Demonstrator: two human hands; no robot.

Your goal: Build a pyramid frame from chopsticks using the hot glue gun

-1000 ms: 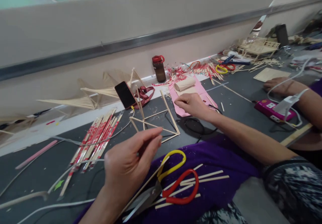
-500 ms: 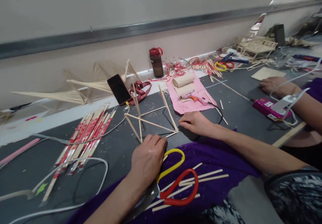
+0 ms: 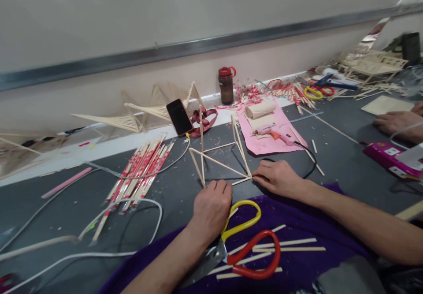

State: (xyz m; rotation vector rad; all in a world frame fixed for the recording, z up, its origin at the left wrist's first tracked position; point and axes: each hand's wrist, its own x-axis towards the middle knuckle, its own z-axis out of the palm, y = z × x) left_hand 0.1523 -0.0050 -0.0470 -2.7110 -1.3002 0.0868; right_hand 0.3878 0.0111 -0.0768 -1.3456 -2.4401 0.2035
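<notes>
1. Your stick frame stands mid-frame, just beyond your hands.
2. Your left hand, lower centre, curls at its near-left corner; its grip is hidden.
3. Your right hand, right of centre, has bunched fingers beside its near-right corner; whether they pinch it, I cannot tell.

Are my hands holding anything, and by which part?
Can't tell whether either grips: the left hand is at the near left corner of the stick frame, the right hand at its near right corner.
</notes>
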